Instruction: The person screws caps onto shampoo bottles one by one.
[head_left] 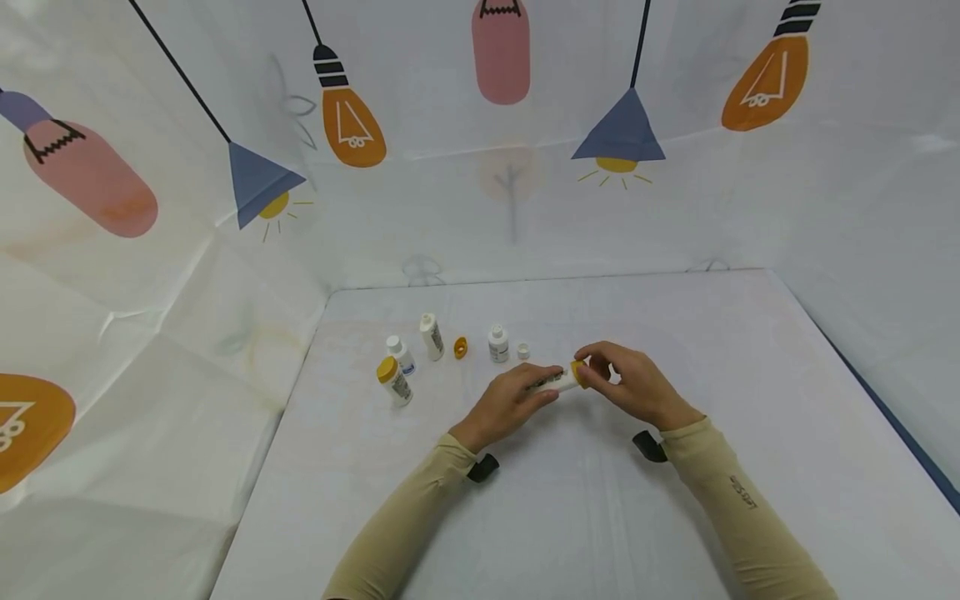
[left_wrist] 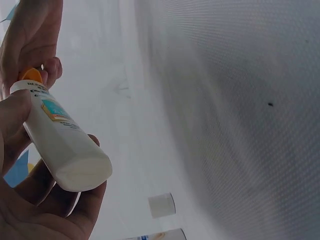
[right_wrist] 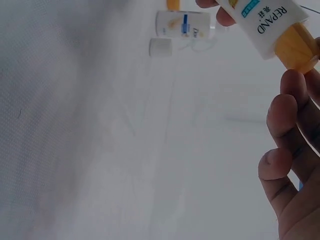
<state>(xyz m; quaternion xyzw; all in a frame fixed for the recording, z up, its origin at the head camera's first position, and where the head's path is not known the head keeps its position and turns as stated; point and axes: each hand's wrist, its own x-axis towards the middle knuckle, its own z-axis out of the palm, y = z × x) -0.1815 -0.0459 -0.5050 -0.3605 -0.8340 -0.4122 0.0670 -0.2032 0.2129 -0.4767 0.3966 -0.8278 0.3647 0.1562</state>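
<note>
A white bottle with a printed label lies tilted across the fingers of my left hand, which grips it round the body. Its orange cap sits at the top end, pinched between thumb and fingers of my right hand. In the left wrist view the bottle's flat base faces the camera, and the thumb presses near its shoulder. The right wrist view shows the label's print and the orange cap against the bottle's neck end.
Left of the hands stand a yellow-capped bottle, a white-capped bottle and a white bottle. An orange oval cap, a small bottle and a white cap are behind. Printed sheets wall the table.
</note>
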